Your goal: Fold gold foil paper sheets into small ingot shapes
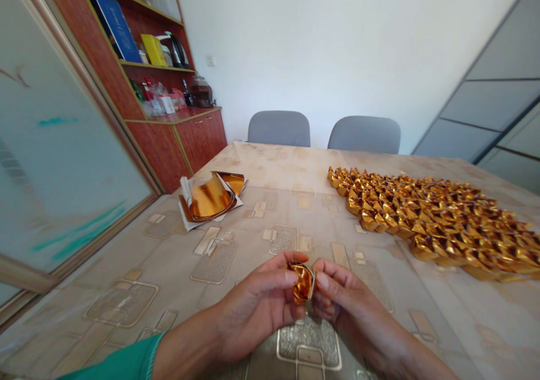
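A gold foil piece [302, 290] at the table's [287, 163] six o'clock appears part-shaped: the left hand [258, 301] pinches its body, the right hand [348, 298] its pale edge [313, 285]. Folded gold pieces [426, 217] at two o'clock appear complete; foil sheets [210, 197] at ten o'clock are unfolded

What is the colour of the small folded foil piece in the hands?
The small folded foil piece is shiny orange-gold with a pale edge; head view.

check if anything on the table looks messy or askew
The foil sheets on the left of the table: they curl and splay at uneven angles, while the folded pieces on the right sit packed together. I see no spill.
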Available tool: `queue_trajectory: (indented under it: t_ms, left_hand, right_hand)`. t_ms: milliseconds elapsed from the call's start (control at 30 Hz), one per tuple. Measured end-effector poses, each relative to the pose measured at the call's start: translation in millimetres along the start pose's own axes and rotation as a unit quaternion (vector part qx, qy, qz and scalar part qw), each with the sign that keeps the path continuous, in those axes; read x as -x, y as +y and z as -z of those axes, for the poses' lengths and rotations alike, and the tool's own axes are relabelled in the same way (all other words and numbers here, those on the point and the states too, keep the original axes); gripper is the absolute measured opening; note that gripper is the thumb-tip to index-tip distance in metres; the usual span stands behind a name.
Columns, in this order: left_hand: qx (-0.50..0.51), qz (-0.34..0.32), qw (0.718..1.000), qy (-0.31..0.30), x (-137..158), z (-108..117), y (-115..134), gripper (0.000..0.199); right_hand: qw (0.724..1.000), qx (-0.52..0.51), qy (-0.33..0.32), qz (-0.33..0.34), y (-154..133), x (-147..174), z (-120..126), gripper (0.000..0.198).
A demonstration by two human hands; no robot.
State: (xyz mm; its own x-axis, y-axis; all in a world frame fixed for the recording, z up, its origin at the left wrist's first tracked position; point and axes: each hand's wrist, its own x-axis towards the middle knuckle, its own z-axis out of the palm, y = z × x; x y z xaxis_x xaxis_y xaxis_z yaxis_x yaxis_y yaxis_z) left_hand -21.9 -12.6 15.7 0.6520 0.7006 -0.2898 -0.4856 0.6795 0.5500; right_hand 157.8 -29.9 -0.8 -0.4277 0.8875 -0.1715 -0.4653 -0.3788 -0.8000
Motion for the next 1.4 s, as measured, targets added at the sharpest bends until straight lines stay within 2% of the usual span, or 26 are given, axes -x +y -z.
queue_trajectory:
  t_ms: [200, 367, 567, 733, 867, 967, 1133, 1400]
  left_hand:
    - [0.059, 0.007, 0.996, -0.066, 2.1, -1.3, -0.1, 0.035]
    - [0.067, -0.003, 0.997, -0.047, -2.6, 1.4, -8.8, 0.033]
    - [0.057, -0.017, 0.997, -0.057, 0.1, 0.2, -10.1, 0.036]
    - [-0.055, -0.034, 0.998, -0.015, 2.9, 0.2, -11.1, 0.039]
    - [-0.137, -0.043, 0.989, 0.04, 1.1, -2.3, -12.2, 0.026]
    - [-0.135, -0.047, 0.989, 0.048, -0.9, -3.1, -12.3, 0.02]
    - [-0.135, -0.069, 0.988, 0.022, -2.8, 0.7, -12.4, 0.027]
    - [-0.177, -0.111, 0.976, 0.061, -5.3, 0.7, -14.3, 0.014]
  right_hand:
    - [0.997, -0.074, -0.008, -0.015, -4.6, 3.7, 0.9, 0.027]
    - [0.996, -0.073, -0.045, -0.023, -4.7, 4.1, 0.5, 0.025]
    - [0.997, -0.046, -0.05, -0.03, -3.5, 3.2, 2.1, 0.026]
    - [0.999, 0.008, -0.031, -0.017, -4.7, 3.8, -0.7, 0.032]
    - [0.999, 0.044, -0.009, -0.011, -1.4, 2.4, -0.1, 0.033]
    - [0.999, 0.053, -0.007, -0.011, 0.4, 1.0, 1.9, 0.033]
    - [0.999, 0.044, 0.002, -0.013, -2.4, 1.5, 1.8, 0.032]
    - [0.998, 0.065, 0.011, -0.008, -1.4, 0.0, 0.0, 0.035]
